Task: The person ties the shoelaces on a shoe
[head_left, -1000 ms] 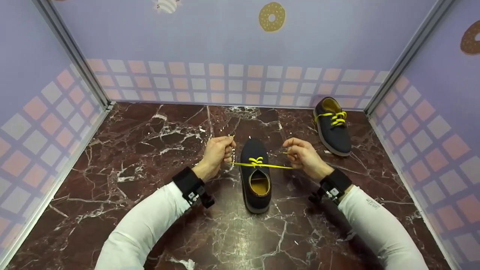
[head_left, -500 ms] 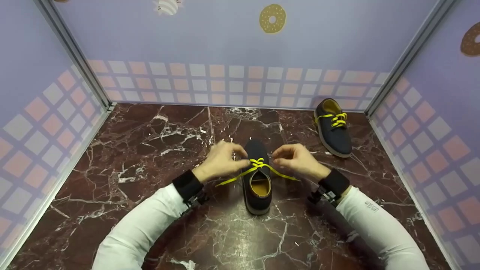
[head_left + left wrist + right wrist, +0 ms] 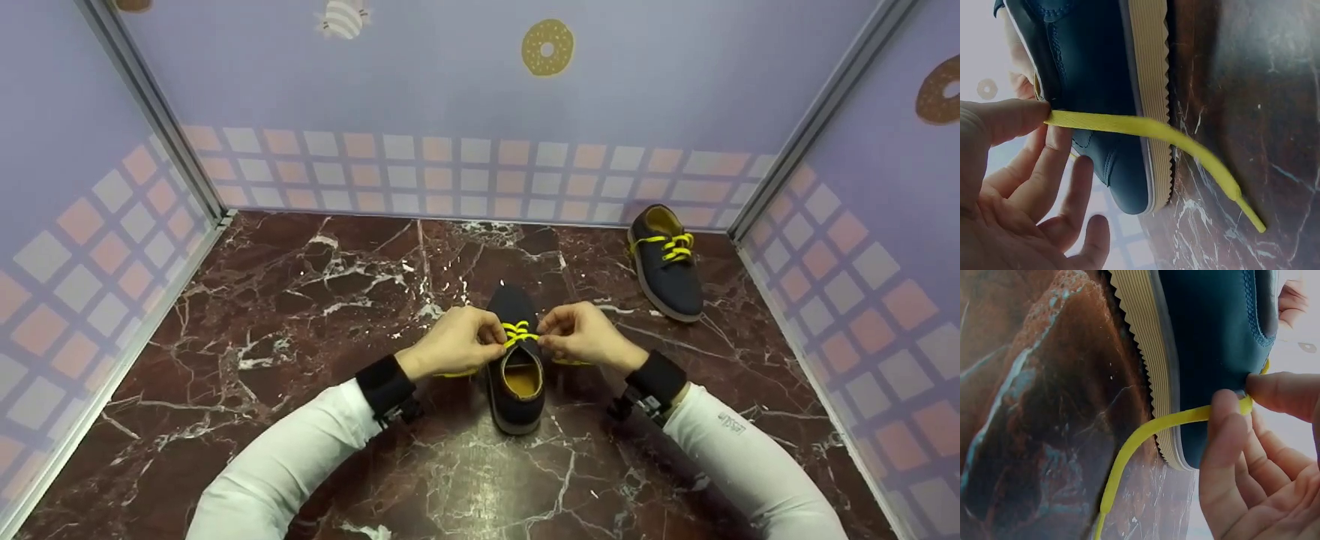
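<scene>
Fingers of the left hand and right hand are pinched on the yellow lace of the near shoe, mid-counter — a first cross seems drawn; no bow is seen yet — loops remain.

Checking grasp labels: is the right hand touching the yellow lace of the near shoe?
Touching. The right wrist view shows the right hand pinching the yellow lace between thumb and forefinger beside the shoe.

No legible text; small print on right sleeve unreadable.
</scene>
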A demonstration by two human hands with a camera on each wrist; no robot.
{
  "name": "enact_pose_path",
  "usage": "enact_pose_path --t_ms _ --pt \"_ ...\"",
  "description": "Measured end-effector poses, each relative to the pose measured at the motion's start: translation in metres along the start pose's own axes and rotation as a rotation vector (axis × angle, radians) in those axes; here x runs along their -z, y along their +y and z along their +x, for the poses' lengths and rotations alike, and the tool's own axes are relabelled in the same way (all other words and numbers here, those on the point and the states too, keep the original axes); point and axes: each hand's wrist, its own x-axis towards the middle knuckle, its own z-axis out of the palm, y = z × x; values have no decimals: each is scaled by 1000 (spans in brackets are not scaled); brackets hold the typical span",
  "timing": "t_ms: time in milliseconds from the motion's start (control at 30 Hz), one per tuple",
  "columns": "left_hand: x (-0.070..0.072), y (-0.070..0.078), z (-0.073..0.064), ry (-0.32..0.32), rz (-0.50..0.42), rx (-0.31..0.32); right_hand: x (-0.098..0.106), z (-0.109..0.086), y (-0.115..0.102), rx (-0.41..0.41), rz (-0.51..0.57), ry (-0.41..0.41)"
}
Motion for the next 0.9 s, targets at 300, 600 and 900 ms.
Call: enact_pose_path --t_ms 300,600,900 --pt "7 1 -1 -21 -24 31 0 -1 3 34 -35 7" --pt "4 -9 0 -191 -441 118 -2 -3 4 7 -50 -1" --pt "-1 -9 5 -214 -716 198 -2 -1 5 3 -54 4"
